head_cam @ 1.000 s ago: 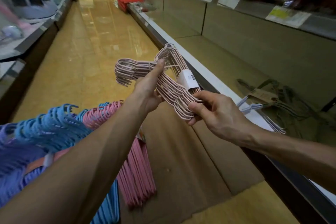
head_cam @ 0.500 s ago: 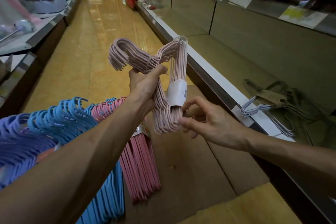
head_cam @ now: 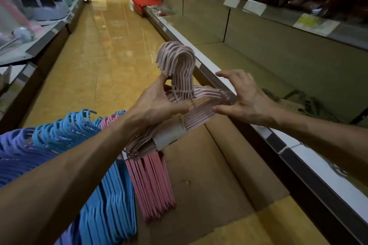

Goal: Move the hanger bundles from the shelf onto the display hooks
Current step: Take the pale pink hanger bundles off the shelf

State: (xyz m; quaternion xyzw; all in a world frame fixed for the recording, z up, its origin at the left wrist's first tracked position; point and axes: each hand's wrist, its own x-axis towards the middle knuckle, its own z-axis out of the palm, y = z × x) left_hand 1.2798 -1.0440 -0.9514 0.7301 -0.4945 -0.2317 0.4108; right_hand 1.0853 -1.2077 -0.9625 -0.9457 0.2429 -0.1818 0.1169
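Over the aisle, beside the shelf edge: pale pink wire hanger bundle, hooks up, long axis lower-left to upper-right. Left hand clamped at neck; right hand half-open, fingertips touching shoulder end.

hands: 2 | pale pink hanger bundle: 1 | white paper band: 1

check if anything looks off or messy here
Nothing is damaged or spilled. The one untidy spot is the olive hanger bundle lying flat on the lower shelf rather than hung. The pale pink hanger bundle, between left hand and right hand, looks intact.
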